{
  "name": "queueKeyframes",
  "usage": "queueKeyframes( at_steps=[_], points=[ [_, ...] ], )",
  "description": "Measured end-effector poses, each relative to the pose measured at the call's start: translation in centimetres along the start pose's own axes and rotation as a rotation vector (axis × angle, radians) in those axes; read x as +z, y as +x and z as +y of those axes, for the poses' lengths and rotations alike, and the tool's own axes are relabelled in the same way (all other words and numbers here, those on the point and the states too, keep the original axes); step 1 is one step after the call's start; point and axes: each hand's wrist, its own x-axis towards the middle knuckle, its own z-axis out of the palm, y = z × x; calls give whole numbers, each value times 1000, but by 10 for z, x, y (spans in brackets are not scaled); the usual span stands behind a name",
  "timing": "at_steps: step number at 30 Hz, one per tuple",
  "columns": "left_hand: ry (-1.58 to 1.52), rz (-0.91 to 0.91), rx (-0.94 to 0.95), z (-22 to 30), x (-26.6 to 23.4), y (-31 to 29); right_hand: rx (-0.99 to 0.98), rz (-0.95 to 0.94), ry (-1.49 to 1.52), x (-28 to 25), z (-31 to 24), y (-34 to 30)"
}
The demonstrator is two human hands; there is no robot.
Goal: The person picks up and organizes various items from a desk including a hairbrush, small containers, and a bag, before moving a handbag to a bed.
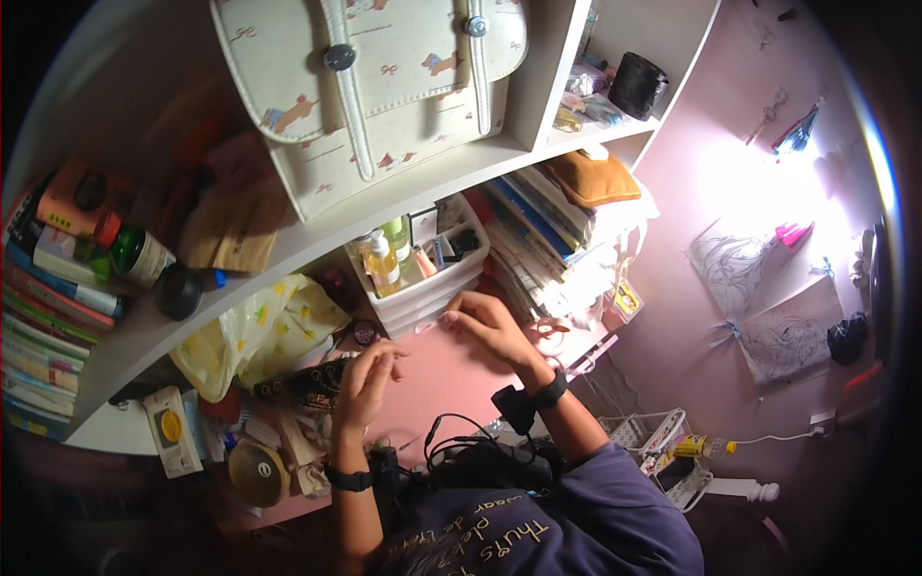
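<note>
White satchel [288, 158] looms up top! Below, pink desk [413, 394], white drawer box [418, 309] at its back; right hand [488, 326] near it, left hand [365, 386] further left, fingers curled, though whether they're clamped on anything, I can't tell.

Bare left hand [367, 386], raised above a near-vertical left forearm [356, 523], wrist [351, 449] roughly straight, fingers loosely curved. Bare right hand [490, 328], well apart from it, on an obliquely slanting right forearm [578, 428], fingers bent, pointing leftward.
</note>
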Motion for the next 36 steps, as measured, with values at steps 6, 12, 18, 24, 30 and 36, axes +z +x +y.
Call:
queueKeyframes(
  at_steps=[6,12,18,24,30,36],
  points=[
    [-1,202,-18,-22,-53,-25,-26,319,18,-50,24,32],
    [109,624,-104,-36,-93,-74,19,444,-77,-83,42,65],
    [130,786,-194,-57,-112,-115,-125,445,-379,-97,63,99],
    [202,898,-296,-66,-115,-133,-200,497,-646,-93,78,125],
    [167,902,-324,-68,-117,-142,-399,569,-781,-85,73,135],
    [233,897,-364,-68,-116,-145,-432,586,-986,-92,86,148]
  ],
)
